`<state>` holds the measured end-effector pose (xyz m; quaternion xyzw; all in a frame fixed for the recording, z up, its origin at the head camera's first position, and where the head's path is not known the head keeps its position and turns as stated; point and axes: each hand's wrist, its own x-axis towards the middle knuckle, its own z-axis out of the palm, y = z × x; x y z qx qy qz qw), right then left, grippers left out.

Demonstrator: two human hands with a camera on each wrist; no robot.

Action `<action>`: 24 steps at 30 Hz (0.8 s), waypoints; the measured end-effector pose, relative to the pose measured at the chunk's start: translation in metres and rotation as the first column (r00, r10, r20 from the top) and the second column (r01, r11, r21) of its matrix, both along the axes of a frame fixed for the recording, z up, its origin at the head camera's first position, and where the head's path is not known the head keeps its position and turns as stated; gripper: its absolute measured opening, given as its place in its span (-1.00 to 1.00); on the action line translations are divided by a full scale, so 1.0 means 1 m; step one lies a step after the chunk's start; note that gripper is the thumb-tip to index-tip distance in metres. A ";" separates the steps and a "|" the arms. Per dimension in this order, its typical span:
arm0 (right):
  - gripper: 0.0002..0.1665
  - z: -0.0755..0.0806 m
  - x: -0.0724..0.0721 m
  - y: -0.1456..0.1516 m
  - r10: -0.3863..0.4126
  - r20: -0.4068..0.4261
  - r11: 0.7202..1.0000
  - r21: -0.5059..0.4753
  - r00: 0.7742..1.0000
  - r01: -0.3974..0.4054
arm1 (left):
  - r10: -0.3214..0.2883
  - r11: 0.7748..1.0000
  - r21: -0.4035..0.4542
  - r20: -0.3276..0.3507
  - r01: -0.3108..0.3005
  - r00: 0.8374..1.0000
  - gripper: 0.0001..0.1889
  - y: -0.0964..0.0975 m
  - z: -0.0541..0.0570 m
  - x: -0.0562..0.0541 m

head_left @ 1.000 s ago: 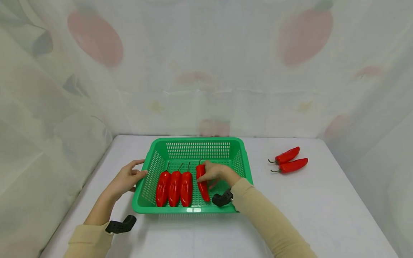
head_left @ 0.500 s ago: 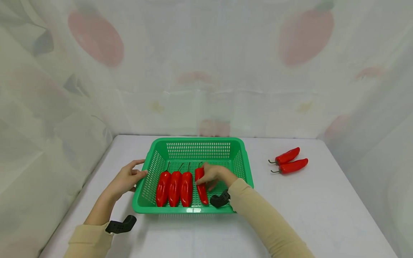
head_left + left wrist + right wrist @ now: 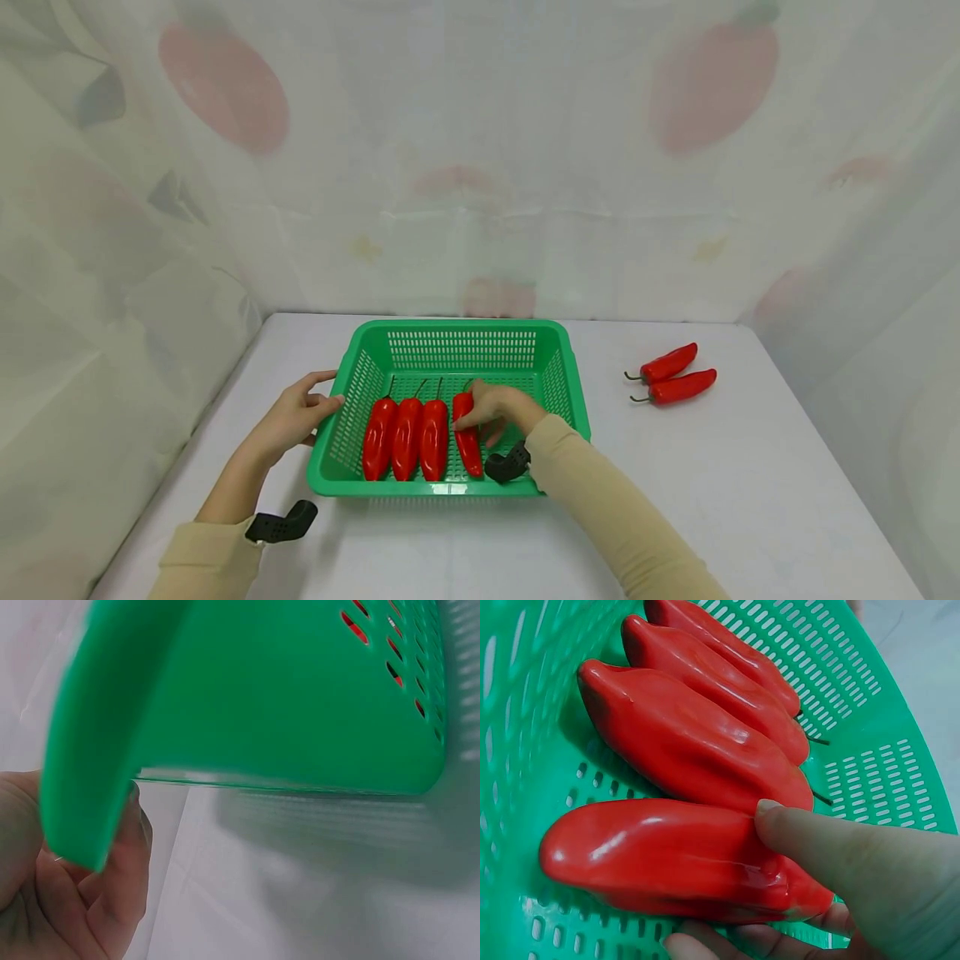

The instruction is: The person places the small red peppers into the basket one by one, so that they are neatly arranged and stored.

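Observation:
A green perforated plastic basket (image 3: 450, 489) sits on the white table. My left hand (image 3: 294, 414) grips its left rim, thumb on the inner side; in the left wrist view the fingers (image 3: 124, 892) curl below the rim. Inside, my right hand (image 3: 498, 406) pinches a red chili pepper (image 3: 652, 859) near its stem end, thumb on one side and fingers on the other. The pepper lies low, at or just over the basket floor. Three more red peppers (image 3: 406, 437) lie side by side to its left, stems pointing away from me.
Two red peppers (image 3: 681, 387) lie together on the table (image 3: 750, 483) to the right of the basket. A pale printed curtain (image 3: 585, 250) hangs behind the table and along its sides.
My right hand has shifted the pepper slightly left and toward me, nearer the row of three, mostly in the first half second. The left hand and the basket have stayed put.

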<state>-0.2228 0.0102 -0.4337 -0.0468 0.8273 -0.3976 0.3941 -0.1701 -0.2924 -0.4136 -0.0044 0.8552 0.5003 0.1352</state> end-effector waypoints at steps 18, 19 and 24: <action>-0.26 0.000 0.000 -0.002 0.049 -0.041 0.998 0.050 0.998 -0.047 | 0.001 1.000 -0.004 0.009 -0.001 1.000 -0.33 0.000 0.001 0.000; -0.27 0.000 -0.001 -0.002 0.054 -0.045 0.997 0.057 0.998 -0.051 | 0.001 1.000 -0.005 0.009 -0.001 1.000 -0.33 0.000 0.001 0.000; -0.32 -0.001 -0.002 -0.002 0.058 -0.044 0.996 0.064 0.997 -0.055 | 0.001 1.000 -0.008 0.003 -0.001 1.000 -0.33 0.000 0.001 0.000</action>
